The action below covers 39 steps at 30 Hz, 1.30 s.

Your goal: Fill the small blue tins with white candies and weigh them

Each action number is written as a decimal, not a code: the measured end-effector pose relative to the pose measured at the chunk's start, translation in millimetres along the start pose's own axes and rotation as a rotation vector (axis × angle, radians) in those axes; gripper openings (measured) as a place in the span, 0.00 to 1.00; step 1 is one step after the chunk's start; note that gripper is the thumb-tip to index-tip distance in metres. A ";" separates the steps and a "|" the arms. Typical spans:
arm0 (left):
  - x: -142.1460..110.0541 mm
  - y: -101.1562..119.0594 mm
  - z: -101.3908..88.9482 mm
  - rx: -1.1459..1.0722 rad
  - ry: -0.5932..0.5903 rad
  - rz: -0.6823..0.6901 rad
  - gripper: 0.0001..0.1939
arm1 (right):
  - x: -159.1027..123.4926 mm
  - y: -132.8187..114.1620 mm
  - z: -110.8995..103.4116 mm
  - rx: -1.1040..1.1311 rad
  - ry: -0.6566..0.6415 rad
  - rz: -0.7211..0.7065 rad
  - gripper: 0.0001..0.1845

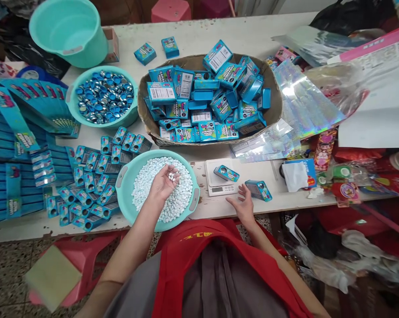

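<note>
My left hand (163, 184) is cupped palm up over a turquoise basin of small white candies (179, 201), with a few candies in its curled fingers. My right hand (243, 205) holds nothing, its fingers apart, just beside a blue candy tin (259, 190) lying on the table. A white digital scale (216, 191) sits between the basin and that hand. On the scale's plate rests another blue tin (227, 172) with a round hole in its top.
Several holed tins (95, 176) stand left of the basin. Behind are a bowl of metal caps (104, 97), a cardboard box (277, 97) full of blue tins and a turquoise tub (66, 26). Holographic sheets (295, 97) and packaging lie right; flat blue cartons (7, 145) lie left.
</note>
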<state>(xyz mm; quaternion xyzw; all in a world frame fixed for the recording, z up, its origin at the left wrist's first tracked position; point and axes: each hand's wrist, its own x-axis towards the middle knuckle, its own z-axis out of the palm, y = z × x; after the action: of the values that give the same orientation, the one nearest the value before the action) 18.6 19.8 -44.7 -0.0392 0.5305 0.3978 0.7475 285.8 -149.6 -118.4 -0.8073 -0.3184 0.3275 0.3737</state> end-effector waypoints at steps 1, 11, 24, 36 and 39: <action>-0.1 0.2 0.3 0.004 0.002 0.002 0.10 | 0.9 -0.5 -0.6 0.002 0.008 0.009 0.50; 3.0 -7.1 -6.0 0.044 -0.017 0.034 0.06 | 17.2 -9.1 0.5 -0.036 0.040 -0.055 0.42; -10.4 -23.2 -3.6 1.372 -0.113 1.050 0.19 | 44.8 -72.5 15.5 -0.069 -0.054 -0.311 0.25; -104.3 29.4 -60.6 1.156 0.238 1.080 0.17 | 7.2 -88.7 -43.4 -0.564 0.368 -0.351 0.55; -139.2 55.1 -128.1 1.223 0.541 0.807 0.20 | 17.6 -45.2 -69.2 -0.666 0.323 -0.123 0.58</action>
<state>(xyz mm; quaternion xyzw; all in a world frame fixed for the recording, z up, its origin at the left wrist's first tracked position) -130.8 -81.3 34.4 0.4800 0.7926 0.2526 0.2785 336.9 -140.2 -51.8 -0.9052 -0.3923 0.0514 0.1552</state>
